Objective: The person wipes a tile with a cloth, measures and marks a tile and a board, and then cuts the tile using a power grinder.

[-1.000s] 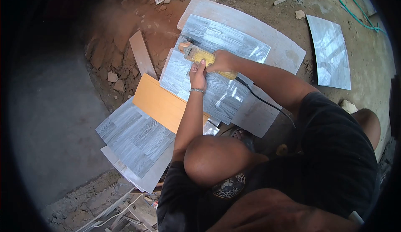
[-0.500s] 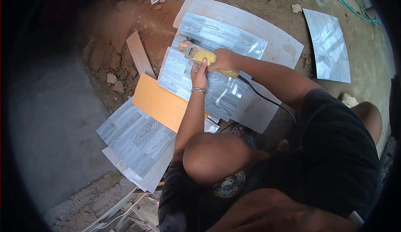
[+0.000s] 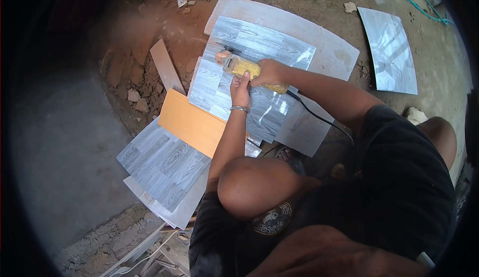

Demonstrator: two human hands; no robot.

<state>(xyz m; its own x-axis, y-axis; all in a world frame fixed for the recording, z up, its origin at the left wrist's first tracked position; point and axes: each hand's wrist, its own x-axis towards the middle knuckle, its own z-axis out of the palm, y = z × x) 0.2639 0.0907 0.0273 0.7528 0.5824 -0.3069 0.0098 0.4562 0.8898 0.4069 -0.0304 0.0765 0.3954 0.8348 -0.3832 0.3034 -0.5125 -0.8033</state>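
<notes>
A yellow angle grinder is held in both hands over a grey wood-patterned tile. My left hand grips it from below near the head, thumb up along its side. Around the rear of its body my right hand is wrapped. The disc end points left, close over the tile's left part, and dust hangs in the air beyond it. From the back of the grinder a black cord runs toward my knee. Under the patterned tile lies a larger pale tile.
An orange-tan board and another grey patterned tile lie at lower left. A narrow tile strip leans on broken soil. One more tile rests at right, near a green hose.
Both hands and the grinder sit slightly further right relative to the tile. The whole view has shifted a little, with the tiles appearing a few pixels leftward.
</notes>
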